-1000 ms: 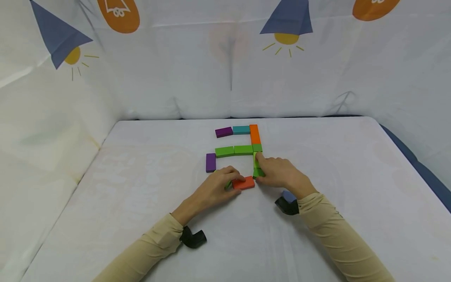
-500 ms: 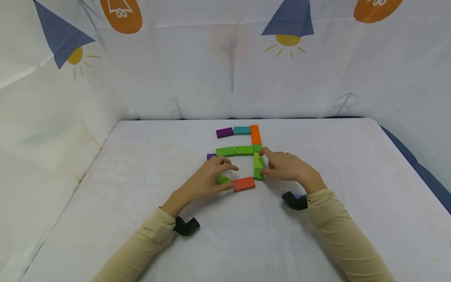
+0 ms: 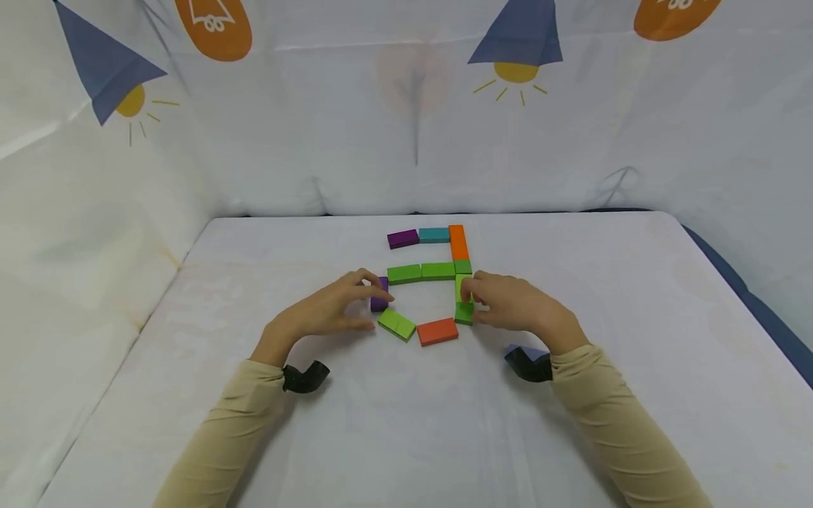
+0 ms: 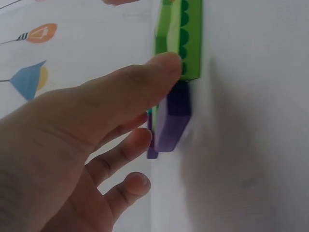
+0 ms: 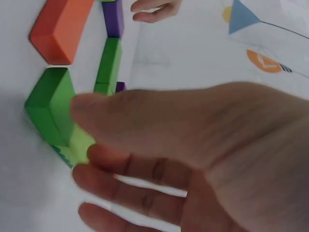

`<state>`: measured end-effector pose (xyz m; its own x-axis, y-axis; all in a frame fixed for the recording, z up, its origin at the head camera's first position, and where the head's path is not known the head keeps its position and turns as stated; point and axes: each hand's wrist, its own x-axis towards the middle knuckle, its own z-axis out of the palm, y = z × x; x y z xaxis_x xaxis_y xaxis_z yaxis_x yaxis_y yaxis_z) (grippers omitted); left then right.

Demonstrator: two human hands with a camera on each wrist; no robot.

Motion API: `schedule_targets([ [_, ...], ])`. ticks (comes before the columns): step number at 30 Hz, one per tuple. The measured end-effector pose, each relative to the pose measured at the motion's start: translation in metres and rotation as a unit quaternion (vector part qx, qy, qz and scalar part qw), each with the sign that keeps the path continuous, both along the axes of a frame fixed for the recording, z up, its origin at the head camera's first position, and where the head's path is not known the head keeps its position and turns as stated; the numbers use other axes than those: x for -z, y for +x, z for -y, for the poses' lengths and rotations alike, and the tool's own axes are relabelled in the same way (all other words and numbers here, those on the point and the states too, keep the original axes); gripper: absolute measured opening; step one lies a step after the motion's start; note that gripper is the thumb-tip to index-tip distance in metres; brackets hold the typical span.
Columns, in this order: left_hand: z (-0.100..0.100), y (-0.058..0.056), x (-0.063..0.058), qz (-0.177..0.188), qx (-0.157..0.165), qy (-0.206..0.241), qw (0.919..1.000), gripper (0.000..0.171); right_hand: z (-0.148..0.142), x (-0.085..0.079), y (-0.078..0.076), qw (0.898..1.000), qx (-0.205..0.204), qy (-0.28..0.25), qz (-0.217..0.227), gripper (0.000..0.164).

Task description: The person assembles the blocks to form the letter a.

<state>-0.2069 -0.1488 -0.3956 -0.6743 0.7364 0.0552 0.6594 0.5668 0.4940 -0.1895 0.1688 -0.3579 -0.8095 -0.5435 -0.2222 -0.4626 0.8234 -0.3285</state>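
My left hand [image 3: 330, 307] is at an upright-standing purple block [image 3: 379, 305], its fingertips over and beside it, the thumb held apart. In the left wrist view, the thumb lies in front of a green block [image 4: 192, 38] and the purple block [image 4: 174, 121]; contact is unclear. My right hand [image 3: 517, 303] has its fingertips at a light green block [image 3: 460, 283] and a darker green block [image 3: 464, 314], its fingers loosely bent. Below lie a two-tone green block [image 3: 396, 324], tilted, and a red-orange block [image 3: 437, 331], touching neither hand.
Two green blocks [image 3: 421, 272] form a middle row, ending at a small green block [image 3: 463, 267]. Beyond it stand an orange block [image 3: 459, 242], a teal block [image 3: 435, 235] and another purple block [image 3: 403, 239]. Something blue [image 3: 511, 348] is partly hidden behind the right wrist's black mount [image 3: 530, 365].
My left hand has let go of the red-orange block and moved left to the purple block, uncovering the two-tone green block. My right hand drew slightly back, then returned to the light green block.
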Motion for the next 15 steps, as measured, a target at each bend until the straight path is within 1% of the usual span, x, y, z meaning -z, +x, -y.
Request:
schedule_targets([
  [3,-0.004,0.000,0.003,0.021,-0.002,-0.013,0.9997,0.045,0.004,0.002,0.003,1.000,0.012,0.023,-0.008,0.024],
  [6,-0.008,0.001,0.006,0.031,-0.003,-0.028,0.9991,0.045,0.007,0.005,0.004,0.999,0.022,0.035,-0.006,0.024],
  [10,-0.011,0.002,0.009,0.023,0.003,-0.029,0.9993,0.042,0.011,0.006,0.005,0.998,0.023,0.050,-0.017,0.022],
  [15,-0.012,0.001,0.013,-0.007,0.007,-0.020,0.9997,0.039,0.014,0.006,0.007,0.997,0.035,0.062,-0.036,0.022],
])
